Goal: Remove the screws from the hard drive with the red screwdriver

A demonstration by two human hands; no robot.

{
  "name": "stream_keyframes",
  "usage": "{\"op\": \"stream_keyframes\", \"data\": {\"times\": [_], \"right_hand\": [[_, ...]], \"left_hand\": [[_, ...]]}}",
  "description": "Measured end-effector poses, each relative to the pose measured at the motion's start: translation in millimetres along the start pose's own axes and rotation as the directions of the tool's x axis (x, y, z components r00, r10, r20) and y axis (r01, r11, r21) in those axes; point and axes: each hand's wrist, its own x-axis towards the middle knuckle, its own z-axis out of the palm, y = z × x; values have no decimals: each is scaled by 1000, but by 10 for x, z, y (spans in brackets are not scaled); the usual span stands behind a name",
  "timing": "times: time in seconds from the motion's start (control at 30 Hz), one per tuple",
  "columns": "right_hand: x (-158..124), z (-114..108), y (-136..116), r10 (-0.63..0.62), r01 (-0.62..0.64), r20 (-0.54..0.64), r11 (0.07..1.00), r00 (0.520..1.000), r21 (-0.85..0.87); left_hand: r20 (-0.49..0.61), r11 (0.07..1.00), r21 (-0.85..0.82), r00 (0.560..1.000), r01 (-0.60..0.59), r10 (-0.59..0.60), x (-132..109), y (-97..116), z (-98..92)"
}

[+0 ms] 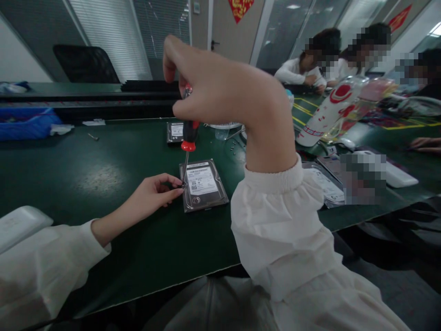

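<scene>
A hard drive (203,184) lies flat on the green table, its white label facing up. Over it, my right hand (210,82) is closed around the handle of a red and black screwdriver (189,135). The shaft points down, and its tip meets the drive's left edge. My left hand (156,191) is at that same edge, thumb and fingertips pinched together beside the tip. A tiny dark thing shows at the fingertips, too small to name. Behind the screwdriver sits a second hard drive (174,132), partly covered by the handle.
Several small screws (234,148) lie near a clear plastic cup (222,132). To the right are a patterned bottle (317,112), another drive (325,184) and a white box (386,168). A blue bag (27,123) is at left. Other people sit at the far right.
</scene>
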Motion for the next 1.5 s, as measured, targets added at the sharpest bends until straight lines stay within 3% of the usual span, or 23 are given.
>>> {"op": "stream_keyframes", "data": {"times": [0.1, 0.3, 0.5, 0.73, 0.9, 1.13, 1.37, 1.5], "right_hand": [[-28, -19, 33, -57, 57, 3, 998, 998, 25], [-18, 0, -23, -12, 13, -41, 1000, 999, 21], [2, -18, -34, -133, 134, -14, 989, 991, 68], [58, 20, -56, -66, 67, -64, 998, 996, 20], [64, 3, -55, -191, 193, -31, 978, 981, 74], [73, 27, -93, -64, 62, -65, 998, 996, -28], [35, -25, -62, -175, 176, -19, 983, 984, 58], [60, -13, -86, -77, 76, -45, 997, 996, -7]], "left_hand": [[2, 1000, 24, 1000, -1, 1, -6, 6, -8], [7, 1000, -21, 1000, -16, 16, -30, 35, 1], [7, 999, -28, 1000, -26, 26, -42, 43, 0], [10, 999, -33, 999, -35, 35, -51, 50, 12], [-36, 997, 34, 997, -66, 67, -101, 47, 42], [-95, 939, 314, 980, -137, 175, -131, -15, 15], [-30, 891, 409, 973, -198, 230, -183, 53, 26], [-19, 884, 414, 969, -217, 247, -206, 62, 34]]}}
